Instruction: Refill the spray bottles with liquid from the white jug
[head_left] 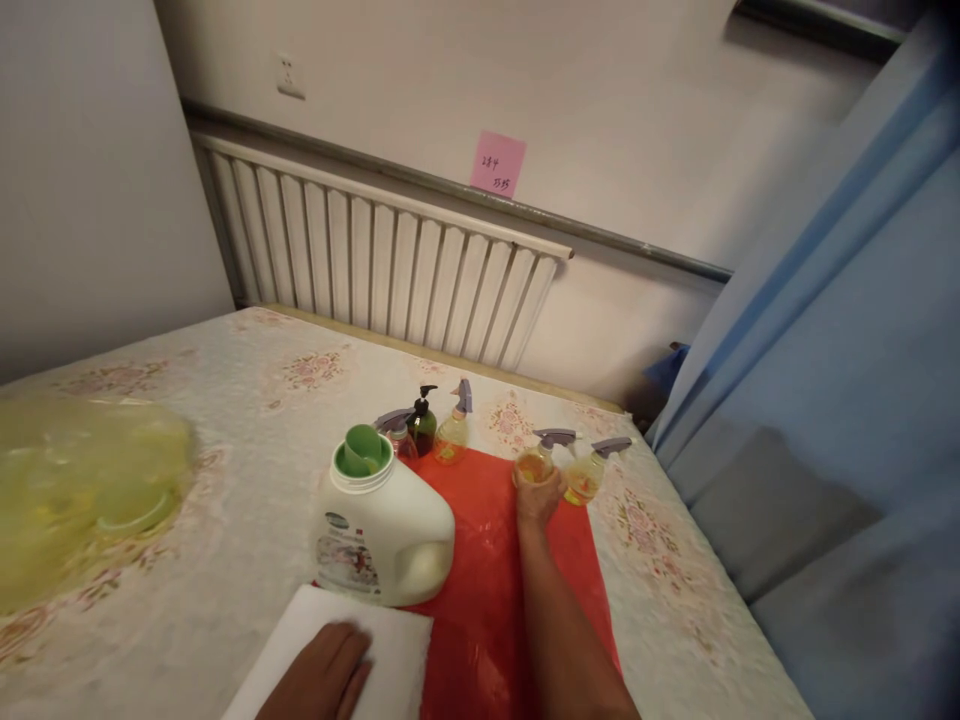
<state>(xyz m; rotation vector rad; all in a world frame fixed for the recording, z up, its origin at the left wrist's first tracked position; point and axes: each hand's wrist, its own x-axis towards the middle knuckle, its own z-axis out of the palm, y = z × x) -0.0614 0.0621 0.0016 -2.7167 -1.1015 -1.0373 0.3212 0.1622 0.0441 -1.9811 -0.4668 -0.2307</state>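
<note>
My right hand (537, 498) reaches forward over a red plastic sheet (487, 580) and is wrapped round a small spray bottle (537, 458) with amber liquid and a grey trigger. Right beside it stands a second spray bottle (589, 472) of the same kind. My left hand (319, 680) lies flat, fingers together and stretched, on a white cloth (390, 645) at the near edge. Behind the cloth stands a white detergent jug (382, 530) with a green cap. Further back are a dark pump bottle (423, 420) and two more spray bottles (454, 428).
Everything stands on a bed or table covered with a pale flowered cloth (247, 480). A big yellowish clear plastic container (82, 490) lies at the left. A white radiator (375, 260) runs along the back wall. A blue curtain (840, 400) hangs at the right.
</note>
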